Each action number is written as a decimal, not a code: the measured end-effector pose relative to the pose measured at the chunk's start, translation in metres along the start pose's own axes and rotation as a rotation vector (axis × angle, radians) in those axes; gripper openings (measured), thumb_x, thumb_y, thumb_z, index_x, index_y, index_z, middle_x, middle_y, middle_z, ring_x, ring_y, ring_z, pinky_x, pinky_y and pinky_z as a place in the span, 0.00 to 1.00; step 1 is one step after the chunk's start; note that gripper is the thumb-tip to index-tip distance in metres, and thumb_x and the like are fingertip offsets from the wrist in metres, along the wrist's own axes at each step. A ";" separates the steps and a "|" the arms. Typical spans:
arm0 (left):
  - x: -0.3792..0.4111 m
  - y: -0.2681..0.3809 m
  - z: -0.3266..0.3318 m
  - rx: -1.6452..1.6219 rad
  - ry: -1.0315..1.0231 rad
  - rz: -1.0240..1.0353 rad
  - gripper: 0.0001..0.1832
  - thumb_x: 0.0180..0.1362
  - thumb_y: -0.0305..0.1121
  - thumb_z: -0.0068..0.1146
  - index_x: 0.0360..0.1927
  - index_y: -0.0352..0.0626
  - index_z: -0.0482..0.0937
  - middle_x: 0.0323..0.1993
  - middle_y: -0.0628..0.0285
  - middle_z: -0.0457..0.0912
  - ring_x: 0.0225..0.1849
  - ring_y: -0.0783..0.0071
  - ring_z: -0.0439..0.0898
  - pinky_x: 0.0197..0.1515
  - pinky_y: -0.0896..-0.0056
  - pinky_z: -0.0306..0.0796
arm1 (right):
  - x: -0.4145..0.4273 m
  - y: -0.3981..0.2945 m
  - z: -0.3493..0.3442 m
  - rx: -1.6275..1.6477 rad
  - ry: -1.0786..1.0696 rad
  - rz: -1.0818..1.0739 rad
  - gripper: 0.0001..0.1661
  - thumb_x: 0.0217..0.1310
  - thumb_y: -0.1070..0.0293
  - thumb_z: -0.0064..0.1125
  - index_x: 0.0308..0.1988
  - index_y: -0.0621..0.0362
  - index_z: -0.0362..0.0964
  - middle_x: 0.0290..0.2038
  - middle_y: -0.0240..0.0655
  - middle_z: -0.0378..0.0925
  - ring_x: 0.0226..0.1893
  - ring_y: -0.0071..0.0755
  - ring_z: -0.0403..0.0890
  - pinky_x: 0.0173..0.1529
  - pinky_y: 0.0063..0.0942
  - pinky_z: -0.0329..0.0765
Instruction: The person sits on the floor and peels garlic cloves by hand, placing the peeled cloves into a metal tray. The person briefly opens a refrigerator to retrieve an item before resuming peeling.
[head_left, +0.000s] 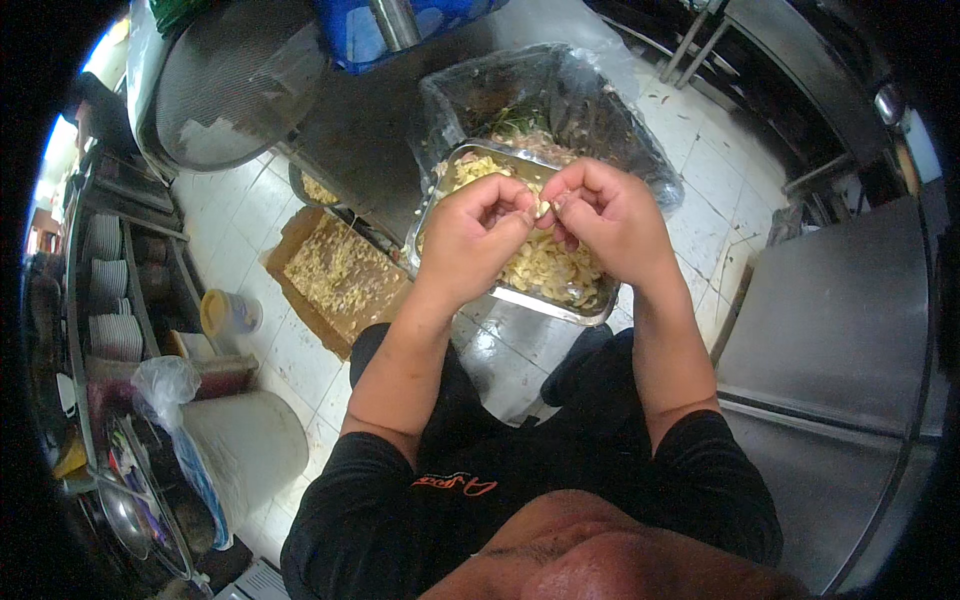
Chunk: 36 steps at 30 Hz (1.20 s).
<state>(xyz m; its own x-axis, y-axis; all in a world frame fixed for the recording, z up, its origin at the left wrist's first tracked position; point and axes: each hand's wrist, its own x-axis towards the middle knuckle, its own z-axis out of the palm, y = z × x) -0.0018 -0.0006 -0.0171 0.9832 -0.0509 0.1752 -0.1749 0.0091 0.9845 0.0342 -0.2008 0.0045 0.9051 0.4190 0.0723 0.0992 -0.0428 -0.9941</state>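
My left hand and my right hand meet above a rectangular stainless steel tray. Between their fingertips is a small pale piece that looks like a garlic clove, pinched from both sides. Many pale yellow pieces of similar look fill the tray below, partly hidden by my hands. Right behind the tray, a bin or crate lined with clear plastic holds food scraps and some green leaves.
On the tiled floor at left lie a cardboard box with pale bits and a yellow-lidded tub. A large mesh strainer and blue crate are at the back. Stacked plates stand left; a steel cabinet stands right.
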 end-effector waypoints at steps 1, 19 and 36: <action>-0.001 0.001 0.000 -0.028 -0.008 0.003 0.05 0.63 0.29 0.67 0.40 0.39 0.85 0.34 0.69 0.88 0.35 0.85 0.82 0.38 0.77 0.75 | 0.001 -0.001 -0.002 0.048 -0.031 0.015 0.09 0.69 0.69 0.68 0.46 0.61 0.82 0.35 0.28 0.86 0.33 0.18 0.83 0.42 0.23 0.81; -0.001 0.015 -0.010 0.399 0.092 0.156 0.04 0.64 0.24 0.65 0.41 0.36 0.85 0.37 0.66 0.87 0.38 0.79 0.83 0.45 0.75 0.76 | 0.003 0.004 0.008 -0.159 -0.012 -0.134 0.11 0.68 0.69 0.69 0.47 0.60 0.82 0.38 0.30 0.85 0.37 0.21 0.83 0.46 0.25 0.82; 0.005 0.006 -0.012 0.638 0.118 0.478 0.09 0.57 0.24 0.72 0.42 0.42 0.88 0.36 0.63 0.86 0.36 0.71 0.84 0.40 0.70 0.76 | -0.009 -0.017 0.001 -0.233 0.003 -0.132 0.11 0.68 0.66 0.70 0.46 0.59 0.86 0.39 0.41 0.89 0.38 0.33 0.89 0.46 0.31 0.83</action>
<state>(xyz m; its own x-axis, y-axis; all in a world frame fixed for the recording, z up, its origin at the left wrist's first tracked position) 0.0030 0.0111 -0.0101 0.7873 -0.0799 0.6113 -0.5389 -0.5707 0.6196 0.0243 -0.2031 0.0207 0.8794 0.4319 0.2005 0.3084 -0.1958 -0.9309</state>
